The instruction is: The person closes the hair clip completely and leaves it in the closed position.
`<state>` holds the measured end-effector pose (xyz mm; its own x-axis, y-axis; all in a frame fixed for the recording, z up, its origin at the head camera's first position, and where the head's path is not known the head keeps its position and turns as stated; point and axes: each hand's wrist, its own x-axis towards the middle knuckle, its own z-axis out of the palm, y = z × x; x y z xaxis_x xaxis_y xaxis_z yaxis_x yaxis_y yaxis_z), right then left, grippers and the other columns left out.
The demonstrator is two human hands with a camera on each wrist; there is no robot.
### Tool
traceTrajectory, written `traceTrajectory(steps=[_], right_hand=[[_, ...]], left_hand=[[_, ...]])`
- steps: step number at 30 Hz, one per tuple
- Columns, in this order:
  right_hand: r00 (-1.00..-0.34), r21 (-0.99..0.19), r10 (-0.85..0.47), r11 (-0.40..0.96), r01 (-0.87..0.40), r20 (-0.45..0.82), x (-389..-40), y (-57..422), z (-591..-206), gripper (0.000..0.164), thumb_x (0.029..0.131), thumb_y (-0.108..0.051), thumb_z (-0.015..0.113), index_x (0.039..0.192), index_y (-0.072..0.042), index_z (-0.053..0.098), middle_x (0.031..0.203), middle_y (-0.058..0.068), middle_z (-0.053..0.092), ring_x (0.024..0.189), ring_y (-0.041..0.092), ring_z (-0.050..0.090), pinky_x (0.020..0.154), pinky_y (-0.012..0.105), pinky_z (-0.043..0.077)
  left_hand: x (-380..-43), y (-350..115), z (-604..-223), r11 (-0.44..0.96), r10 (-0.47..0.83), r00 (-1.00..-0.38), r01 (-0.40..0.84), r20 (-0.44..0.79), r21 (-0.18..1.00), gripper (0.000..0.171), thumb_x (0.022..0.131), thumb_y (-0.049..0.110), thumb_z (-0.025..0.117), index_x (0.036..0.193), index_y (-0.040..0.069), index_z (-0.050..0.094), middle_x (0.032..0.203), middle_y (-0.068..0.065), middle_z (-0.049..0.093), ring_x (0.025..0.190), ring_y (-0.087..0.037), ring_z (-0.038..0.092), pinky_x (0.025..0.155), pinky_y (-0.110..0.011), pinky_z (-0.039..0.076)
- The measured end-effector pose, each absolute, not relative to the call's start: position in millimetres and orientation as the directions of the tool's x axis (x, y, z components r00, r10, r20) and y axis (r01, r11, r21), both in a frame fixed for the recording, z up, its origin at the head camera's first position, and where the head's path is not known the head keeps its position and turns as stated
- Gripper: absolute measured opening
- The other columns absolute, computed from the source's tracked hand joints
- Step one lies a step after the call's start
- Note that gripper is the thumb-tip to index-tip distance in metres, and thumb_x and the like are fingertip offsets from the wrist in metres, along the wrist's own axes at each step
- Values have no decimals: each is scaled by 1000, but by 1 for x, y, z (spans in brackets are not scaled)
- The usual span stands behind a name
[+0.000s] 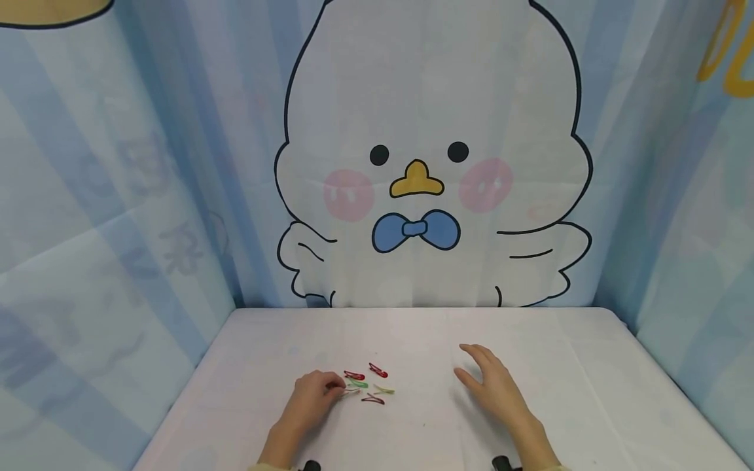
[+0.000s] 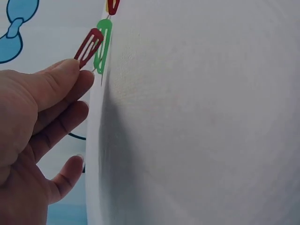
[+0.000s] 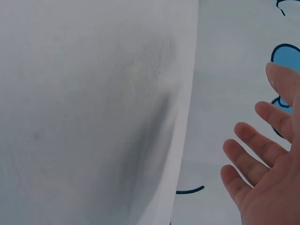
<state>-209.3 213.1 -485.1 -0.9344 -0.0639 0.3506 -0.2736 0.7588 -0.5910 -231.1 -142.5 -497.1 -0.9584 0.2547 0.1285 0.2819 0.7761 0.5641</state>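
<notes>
My left hand (image 1: pixel 311 400) pinches a dark red snap hair clip (image 2: pixel 89 48) between thumb and forefinger, its slotted end sticking out past the fingertips. Right behind that clip in the left wrist view is a green hair clip (image 2: pixel 104 44), with another red hair clip (image 2: pixel 113 5) at the top edge. The head view shows the small group on the table: two red clips (image 1: pixel 378 370), the green one (image 1: pixel 357 384), a yellowish one (image 1: pixel 384 390) and a dark red one (image 1: pixel 373 399). Off to the right, my right hand (image 1: pixel 496 391) hovers above the table with fingers spread, holding nothing.
A pale cloth covers the table (image 1: pixel 424 432). Light blue striped curtains stand on both sides, and a backdrop with a white cartoon bird (image 1: pixel 424 275) rises at the table's far edge.
</notes>
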Motion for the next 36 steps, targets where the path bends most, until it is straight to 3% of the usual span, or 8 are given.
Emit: traceTrajectory(steps=[10, 18, 24, 30, 36], right_hand=[[-945, -639, -55, 724, -261, 324, -210, 203, -484, 49, 95, -22, 72, 138, -5, 58, 142, 21, 52, 133, 43, 46, 105, 60, 36], [-946, -664, -68, 696, -272, 317, -208, 191, -480, 48, 95, -21, 72, 138, -4, 58, 142, 21, 53, 134, 42, 46, 107, 59, 35], [-943, -686, -69, 669, -286, 325, -207, 179, -480, 46, 94, -19, 73, 136, -6, 59, 141, 17, 55, 133, 40, 47, 107, 57, 36], [-889, -670, -62, 634, -386, 453, -206, 168, -482, 36, 92, -13, 75, 126, -4, 66, 127, 10, 65, 116, 35, 61, 96, 53, 47], [-876, -670, -58, 620, -407, 479, -204, 158, -481, 31, 91, -11, 76, 120, -6, 68, 119, 4, 68, 105, 26, 65, 87, 47, 52]], left_hand=[[-225, -137, -496, 691, 243, -959, 277, 146, 667, 7, 92, 9, 73, 94, 16, 73, 91, 9, 67, 83, -12, 55, 78, -41, 48], [-225, -129, -496, 599, 243, -955, 284, 167, 749, 5, 96, 12, 70, 98, 14, 73, 92, 8, 68, 82, -12, 56, 72, -31, 47], [-225, -119, -494, 576, 251, -954, 284, 165, 767, 5, 97, 10, 67, 100, 13, 71, 90, 8, 66, 83, -12, 56, 76, -37, 48], [-224, -108, -492, 539, 245, -950, 301, 196, 787, 5, 98, 10, 66, 101, 12, 70, 90, 8, 65, 85, -11, 57, 75, -33, 46], [-222, -95, -492, 496, 229, -950, 302, 213, 814, 6, 99, 11, 64, 103, 10, 69, 93, 7, 67, 87, -12, 59, 72, -28, 48]])
